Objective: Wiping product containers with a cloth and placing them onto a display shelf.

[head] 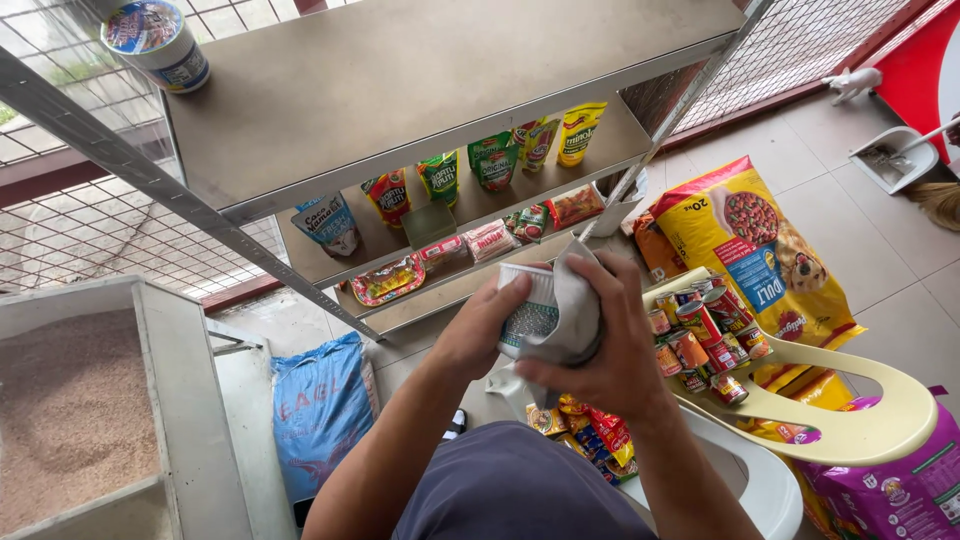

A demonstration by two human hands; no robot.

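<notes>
A grey metal shelf [400, 90] fills the upper part of the view. On its top board, near the left corner, stands a lone cup [157, 42] with a printed lid. The board below carries a row of pouches [470, 165] in green, red and yellow, standing upright, and lower still lie flat packets [430, 262] side by side. Wire mesh [80, 230] closes off the space behind the shelf. To the left is a bin [75, 410] filled with pale grain, and beside it on the floor a blue sack [320, 410]. To the right, a cream plastic chair [830, 400] holds a heap of red cans [705, 335]; a big yellow and red bag [750, 245] of pet food leans behind it, and a purple bag [895, 490] sits at the lower right. More small packets [590, 430] lie under the hands. A dustpan [895, 155] rests on the tiles at the far right.

In front of the shelf's lower boards, the left hand [480, 325] is closed around a tub [528, 305], white with green print, held tilted on its side. The right hand [610, 345] grips a grey cloth [575, 310] and presses it against the tub's side, covering about half of it. Both hands are well clear of the shelf and the cans.
</notes>
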